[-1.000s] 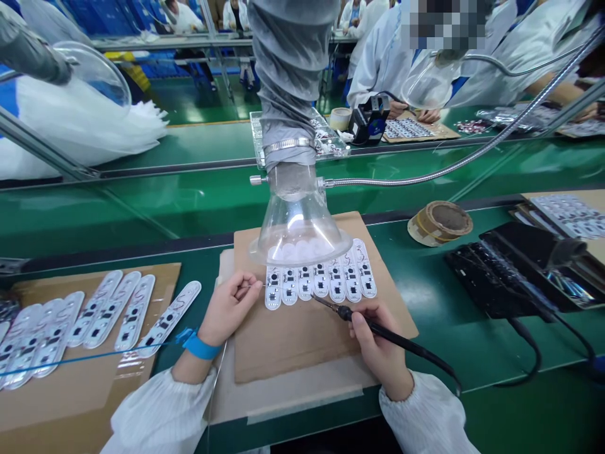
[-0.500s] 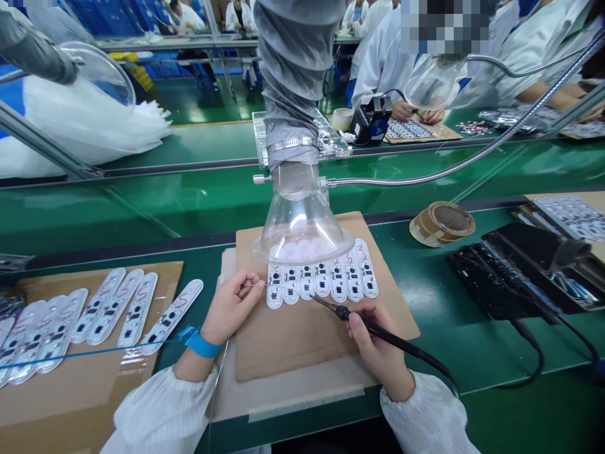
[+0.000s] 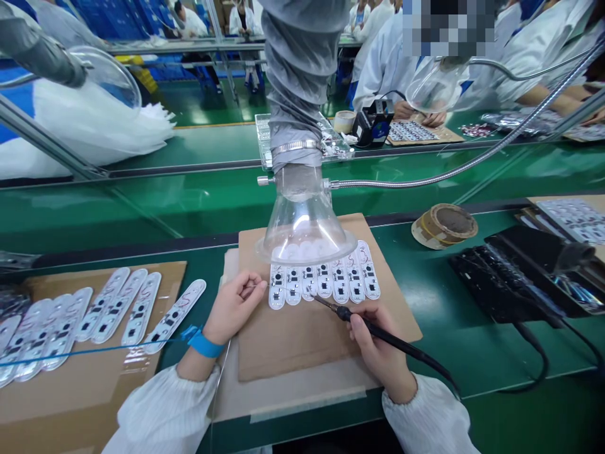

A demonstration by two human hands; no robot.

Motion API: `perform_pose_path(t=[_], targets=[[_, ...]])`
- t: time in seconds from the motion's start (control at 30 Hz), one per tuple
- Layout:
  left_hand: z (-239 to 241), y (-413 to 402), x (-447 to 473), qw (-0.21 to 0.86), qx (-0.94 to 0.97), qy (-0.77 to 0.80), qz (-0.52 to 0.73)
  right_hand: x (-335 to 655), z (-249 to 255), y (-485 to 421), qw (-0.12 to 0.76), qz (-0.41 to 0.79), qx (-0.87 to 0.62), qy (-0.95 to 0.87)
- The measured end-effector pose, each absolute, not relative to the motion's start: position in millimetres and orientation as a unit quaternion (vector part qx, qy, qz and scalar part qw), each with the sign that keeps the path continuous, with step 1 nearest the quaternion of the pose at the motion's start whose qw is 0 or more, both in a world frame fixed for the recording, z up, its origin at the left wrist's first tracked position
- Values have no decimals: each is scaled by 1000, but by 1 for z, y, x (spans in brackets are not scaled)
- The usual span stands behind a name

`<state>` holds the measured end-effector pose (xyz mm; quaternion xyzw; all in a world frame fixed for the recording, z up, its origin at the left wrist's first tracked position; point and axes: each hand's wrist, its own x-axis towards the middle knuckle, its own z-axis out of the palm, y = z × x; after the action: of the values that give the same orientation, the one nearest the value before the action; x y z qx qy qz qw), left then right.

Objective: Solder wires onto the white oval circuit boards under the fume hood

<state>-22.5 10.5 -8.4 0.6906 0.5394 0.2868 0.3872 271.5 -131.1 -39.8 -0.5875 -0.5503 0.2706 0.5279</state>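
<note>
Lying side by side on brown cardboard point(image 3: 302, 343), seven long white boards point(image 3: 324, 287) make a row. The right hand point(image 3: 379, 345) holds a black soldering iron point(image 3: 344, 313) like a fat pen. Its tip point(image 3: 316, 297) is at the near end of the third board point(image 3: 309, 277) from the left; I cannot tell if it touches. The left hand point(image 3: 237, 307) pinches a thin wire point(image 3: 256, 286) between finger and thumb, just beside the row's left end. A clear cone point(image 3: 307, 233) hangs over the row's far side. A blue band point(image 3: 206, 344) goes around the left wrist point(image 3: 193, 366). Other boards point(image 3: 112, 306) lie on another cardboard sheet point(image 3: 89, 397) to the left.
</note>
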Motion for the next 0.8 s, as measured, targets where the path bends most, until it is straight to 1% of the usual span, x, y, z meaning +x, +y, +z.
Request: perform_pose_path(t=[0.13, 0.3, 0.47, 0.7, 0.8], targets=[[-6, 10, -21, 389, 689, 541, 283, 271, -39, -131, 508, 291, -592, -554], [-5, 10, -21, 388, 690, 542, 281, 271, -39, -132, 518, 281, -593, -549], [-7, 10, -23, 386, 692, 544, 276, 271, -35, -129, 491, 278, -588, -580], [-8, 10, -22, 387, 691, 540, 285, 273, -39, -133, 536, 259, -594, -541], [-8, 10, -23, 385, 692, 540, 286, 274, -42, -133, 536, 258, -594, -542]])
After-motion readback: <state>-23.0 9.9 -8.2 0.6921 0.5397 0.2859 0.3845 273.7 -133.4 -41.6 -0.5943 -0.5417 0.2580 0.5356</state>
